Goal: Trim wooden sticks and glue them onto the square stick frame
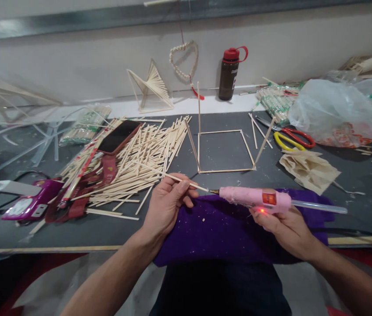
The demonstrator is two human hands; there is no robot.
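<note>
My left hand (169, 199) pinches a thin wooden stick (191, 184) between thumb and fingers. The stick's right end is at the metal nozzle of a pink glue gun (252, 198). My right hand (281, 224) is wrapped round the gun's handle; a red light glows by the fingers, and a clear glue stick (320, 206) juts from the gun's back. Beyond the hands, a square stick frame (225, 170) lies on the dark table, with upright sticks at three corners. A purple cloth (215, 237) lies beneath both hands.
Loose sticks (146, 153) and a phone (120, 137) lie left. A purple device (37, 199) sits far left. Behind stand a twisted stick model (155, 87) and a bottle (228, 77). Scissors (293, 138), crumpled paper (309, 169) and a plastic bag (334, 109) are right.
</note>
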